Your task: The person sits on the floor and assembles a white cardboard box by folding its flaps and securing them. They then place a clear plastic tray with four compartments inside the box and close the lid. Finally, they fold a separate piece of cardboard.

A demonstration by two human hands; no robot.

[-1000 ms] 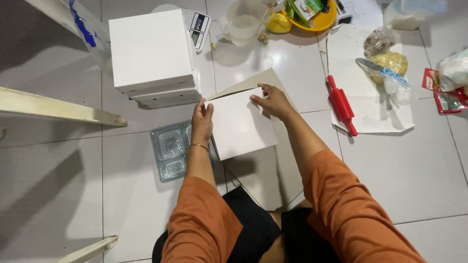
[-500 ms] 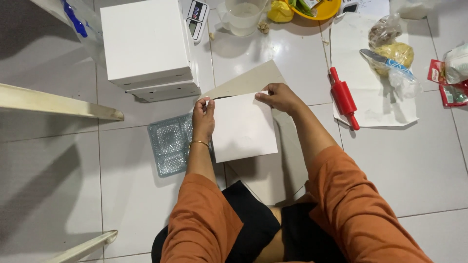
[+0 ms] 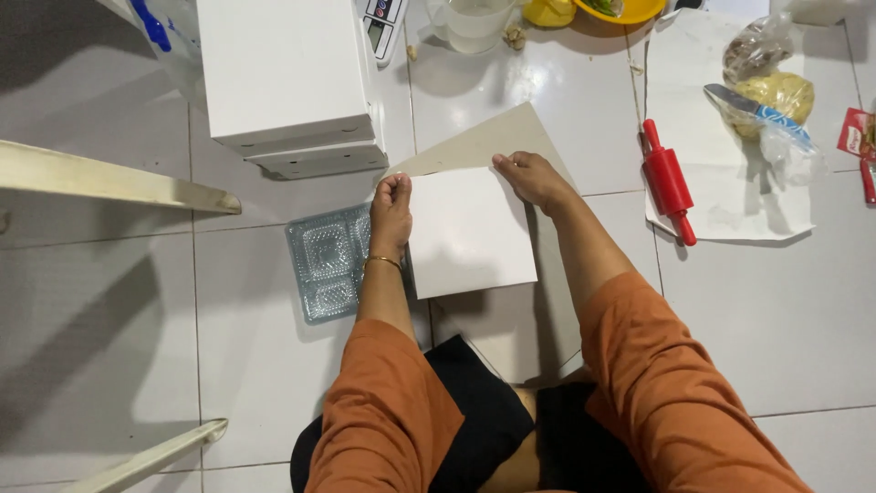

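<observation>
1. Both hands grip a flat sheet of cardboard [image 3: 470, 228], white on the folded face and grey on the raised flap behind it. The left hand [image 3: 391, 203] pinches the upper left corner with fingers curled; the right hand [image 3: 529, 178] presses fingertips along the top edge where the fold runs.
2. The cardboard lies on the white tiled floor [image 3: 776, 319] just in front of the person's knees, between the orange sleeves.
3. A clear plastic tray [image 3: 327, 260] with moulded compartments lies just left of the left wrist, partly hidden under the forearm.
4. Beyond the hands stands a stack of plain white boxes [image 3: 287, 78], rectangular, cut off at the top edge.
5. A small scale [image 3: 381, 20] shows just behind the stack, mostly hidden.
6. Right of the hands, a red rolling pin [image 3: 668, 180] rests on a white paper sheet [image 3: 739, 196].
7. On that paper, a clear bag of yellowish dough [image 3: 776, 96] lies under a blue-patterned wrapper; its contents are hard to make out.
8. A red packet [image 3: 856, 137] is cut off at the right edge.
</observation>
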